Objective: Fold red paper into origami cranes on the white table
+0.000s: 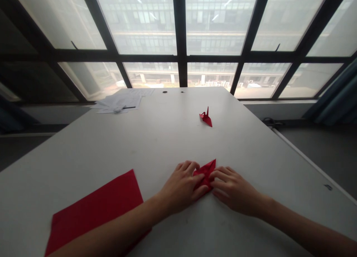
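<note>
A piece of folded red paper (206,170) lies on the white table (164,138), its pointed tip aimed away from me. My left hand (182,184) holds it down from the left, thumb and fingers closed on its lower part. On the right edge, the curled fingers of my right hand (232,188) grip the same paper; the fingertips partly cover its folds. Farther off stands a finished red paper crane (206,119), apart from both hands. Under my left forearm is a larger red sheet of paper (97,203), partly hidden by the arm.
Loose white papers (119,101) with a dark pen (129,107) lie at the table's far left. Two round holes are near its far edge. A small dark mark (328,187) shows at the right edge. Large framed windows (181,26) rise beyond.
</note>
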`<state>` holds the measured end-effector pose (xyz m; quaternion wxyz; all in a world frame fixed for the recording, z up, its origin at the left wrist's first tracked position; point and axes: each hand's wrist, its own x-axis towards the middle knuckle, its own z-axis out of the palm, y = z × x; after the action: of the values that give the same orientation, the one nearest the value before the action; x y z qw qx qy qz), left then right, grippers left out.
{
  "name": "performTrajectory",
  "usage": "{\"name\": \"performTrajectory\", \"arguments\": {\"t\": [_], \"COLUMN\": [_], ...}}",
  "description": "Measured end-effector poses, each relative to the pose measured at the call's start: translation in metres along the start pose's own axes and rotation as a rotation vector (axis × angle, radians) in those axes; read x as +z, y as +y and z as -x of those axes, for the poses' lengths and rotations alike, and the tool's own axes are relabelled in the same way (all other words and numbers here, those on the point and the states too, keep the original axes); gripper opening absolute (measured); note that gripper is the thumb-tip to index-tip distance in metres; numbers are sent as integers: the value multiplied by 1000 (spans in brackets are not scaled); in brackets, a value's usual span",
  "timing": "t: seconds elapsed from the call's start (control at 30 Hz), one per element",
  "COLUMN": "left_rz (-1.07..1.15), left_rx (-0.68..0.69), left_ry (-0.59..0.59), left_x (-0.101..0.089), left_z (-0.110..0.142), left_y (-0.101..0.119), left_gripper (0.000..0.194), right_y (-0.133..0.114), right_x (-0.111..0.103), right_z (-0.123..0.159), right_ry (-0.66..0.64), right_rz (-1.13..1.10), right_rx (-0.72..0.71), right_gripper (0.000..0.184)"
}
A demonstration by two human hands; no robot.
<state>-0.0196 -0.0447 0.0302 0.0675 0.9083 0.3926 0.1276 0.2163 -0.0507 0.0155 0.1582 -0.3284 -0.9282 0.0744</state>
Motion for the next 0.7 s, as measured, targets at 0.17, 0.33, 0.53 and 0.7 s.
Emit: {"name": "performTrajectory", "arguments": {"t": [0.17, 0.33, 0.53, 0.7], "left_rz": [-130, -157, -51, 92], "left_rx": [-14, 57, 70, 129], "left_ry": [-35, -56, 0, 34], "left_x": [5, 19, 17, 18], "left_z": [8, 9, 2, -1], "left_y": [4, -4, -6, -6], "left_gripper": [54, 38, 48, 12], "right_y": [-8, -2, 35, 38], "right_x": [14, 8, 3, 8], "right_z": [-4, -2, 5, 5], "right_ry": [45, 64, 80, 115], "right_rz": [36, -16, -176, -242], "right_rx": [-13, -60, -15, -24], "right_gripper": [10, 13, 15, 15]}}
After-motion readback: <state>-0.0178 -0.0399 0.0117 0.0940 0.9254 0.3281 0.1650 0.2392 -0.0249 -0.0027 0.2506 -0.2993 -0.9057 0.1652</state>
